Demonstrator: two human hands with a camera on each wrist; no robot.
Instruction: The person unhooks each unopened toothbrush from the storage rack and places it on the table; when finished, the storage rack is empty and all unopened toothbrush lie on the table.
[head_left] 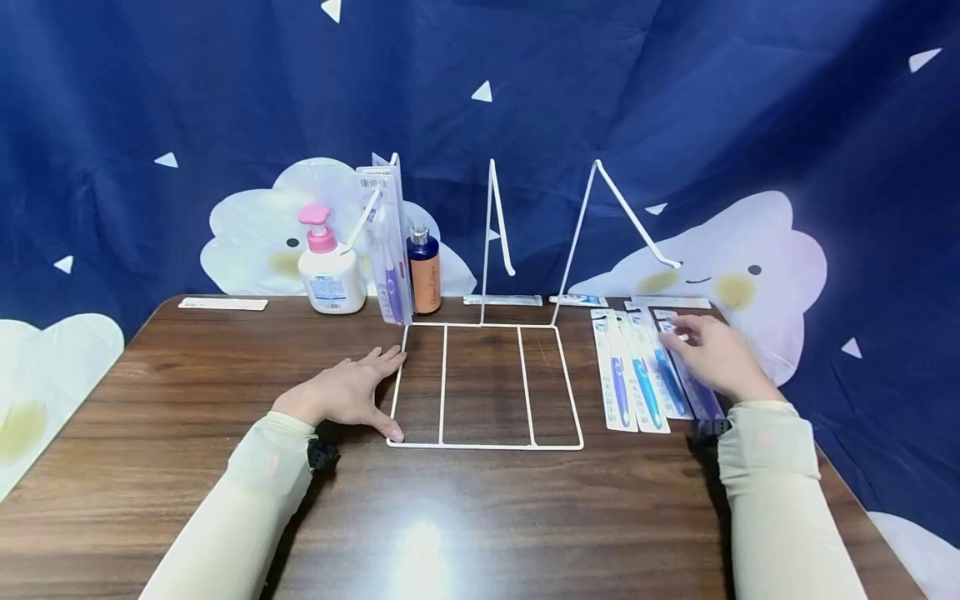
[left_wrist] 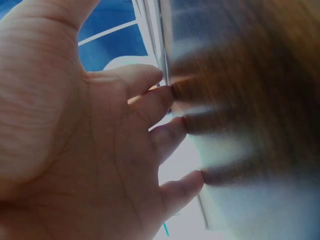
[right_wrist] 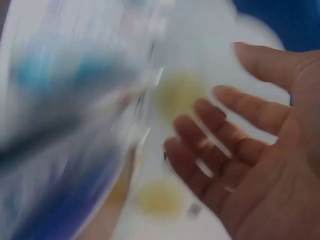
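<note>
A white wire rack (head_left: 484, 383) lies on the wooden table (head_left: 187, 400), with three upright wire dividers at its back. My left hand (head_left: 352, 393) rests flat on the table, fingers straight, touching the rack's left edge; in the left wrist view its fingertips (left_wrist: 172, 132) press the tabletop. My right hand (head_left: 708, 354) hovers with relaxed fingers over several packaged toothbrushes (head_left: 637, 371) lying side by side at the right; it holds nothing. The right wrist view is blurred and shows an open palm (right_wrist: 260, 165). One packaged toothbrush (head_left: 386, 242) stands against the leftmost divider.
A pink-topped pump bottle (head_left: 328, 265) and an amber bottle (head_left: 423, 271) stand at the back left. Flat packets (head_left: 222, 304) lie along the back edge. A blue cloth backdrop with cloud prints hangs behind the table.
</note>
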